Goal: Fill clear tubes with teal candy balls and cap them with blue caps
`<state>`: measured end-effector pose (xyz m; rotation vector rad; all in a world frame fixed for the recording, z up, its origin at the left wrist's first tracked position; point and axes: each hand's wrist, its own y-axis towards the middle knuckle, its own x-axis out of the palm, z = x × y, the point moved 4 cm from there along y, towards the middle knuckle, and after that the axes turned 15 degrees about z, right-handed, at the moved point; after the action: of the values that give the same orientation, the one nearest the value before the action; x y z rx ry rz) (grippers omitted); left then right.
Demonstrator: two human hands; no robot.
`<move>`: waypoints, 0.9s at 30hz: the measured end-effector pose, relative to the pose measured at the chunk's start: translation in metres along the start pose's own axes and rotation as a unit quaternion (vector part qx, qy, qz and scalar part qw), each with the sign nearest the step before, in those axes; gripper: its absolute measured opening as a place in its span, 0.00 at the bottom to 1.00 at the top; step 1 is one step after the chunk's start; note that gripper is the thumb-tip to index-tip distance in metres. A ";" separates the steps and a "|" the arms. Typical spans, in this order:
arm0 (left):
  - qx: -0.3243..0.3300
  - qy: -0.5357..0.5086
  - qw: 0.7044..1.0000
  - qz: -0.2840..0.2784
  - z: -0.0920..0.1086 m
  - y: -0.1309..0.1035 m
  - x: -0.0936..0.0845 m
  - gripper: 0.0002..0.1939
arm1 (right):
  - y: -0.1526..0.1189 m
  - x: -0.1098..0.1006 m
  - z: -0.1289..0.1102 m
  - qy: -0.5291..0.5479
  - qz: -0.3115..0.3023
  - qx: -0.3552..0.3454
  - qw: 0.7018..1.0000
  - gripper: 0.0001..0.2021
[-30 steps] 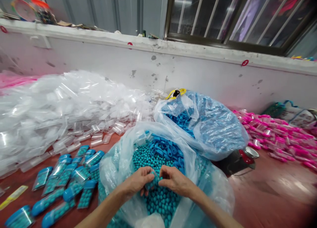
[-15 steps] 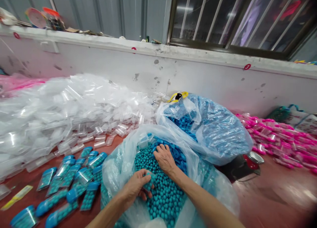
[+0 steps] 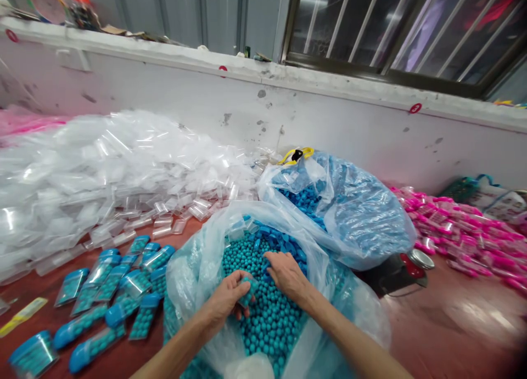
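Note:
My left hand [image 3: 231, 295] is closed around a small clear container [image 3: 248, 292] filled with teal beads, held over the open plastic bag [image 3: 193, 258]. To its right, my right hand [image 3: 290, 275] has its fingers curled. A bit of blue that looks like a cap [image 3: 268, 275] shows at its fingertips, mostly hidden. Under both hands the bag is full of loose teal beads [image 3: 269, 329]. A heap of blue caps [image 3: 290, 242] lies on the beads toward the back of the bag, just behind my right hand.
Several bead-filled containers with blue caps [image 3: 144, 316] lie on the red surface at left, near a yellow strip [image 3: 22, 316]. Behind them is a large pile of clear containers [image 3: 123, 170]. Another bag of blue pieces [image 3: 362, 209] stands behind; pink containers [image 3: 465, 225] are heaped at right.
My right hand has drawn back from the blue caps, its fingers now more curled. My left hand keeps hold of the bead-filled container. The view has shifted slightly.

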<state>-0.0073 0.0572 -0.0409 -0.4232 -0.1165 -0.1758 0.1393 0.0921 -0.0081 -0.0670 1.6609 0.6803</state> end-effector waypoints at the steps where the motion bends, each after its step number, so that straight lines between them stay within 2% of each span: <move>1: -0.002 0.001 1.000 0.006 -0.001 0.000 -0.001 0.23 | 0.002 -0.002 0.003 0.009 0.007 0.020 1.000 0.08; 5: -0.007 0.000 1.000 0.005 -0.003 -0.001 -0.004 0.23 | 0.012 0.001 0.008 -0.033 -0.013 0.076 0.996 0.06; 8: -0.008 -0.002 1.000 -0.001 -0.003 0.000 -0.004 0.22 | 0.014 0.011 0.001 -0.063 -0.038 0.081 0.994 0.06; 12: -0.011 0.010 1.000 0.003 -0.005 0.001 -0.003 0.21 | 0.009 0.019 -0.005 -0.059 -0.041 0.076 0.995 0.06; 17: 0.003 0.019 1.000 0.007 -0.007 0.004 -0.002 0.21 | 0.004 0.006 0.001 -0.057 -0.033 0.093 0.994 0.04; 21: 0.015 -0.001 1.000 -0.008 -0.007 0.006 0.000 0.23 | -0.003 -0.007 -0.010 0.053 -0.025 0.091 0.994 0.06; 24: 0.018 -0.018 1.000 -0.007 -0.005 0.005 0.002 0.23 | -0.012 -0.010 -0.024 0.154 -0.016 0.063 0.986 0.10; 27: 0.022 -0.019 1.000 -0.004 -0.004 0.003 0.004 0.23 | -0.020 -0.009 -0.030 0.217 -0.004 0.065 0.974 0.16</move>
<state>-0.0029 0.0576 -0.0446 -0.3825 -0.1596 -0.1734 0.1233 0.0589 -0.0061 -0.1357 2.1209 0.5756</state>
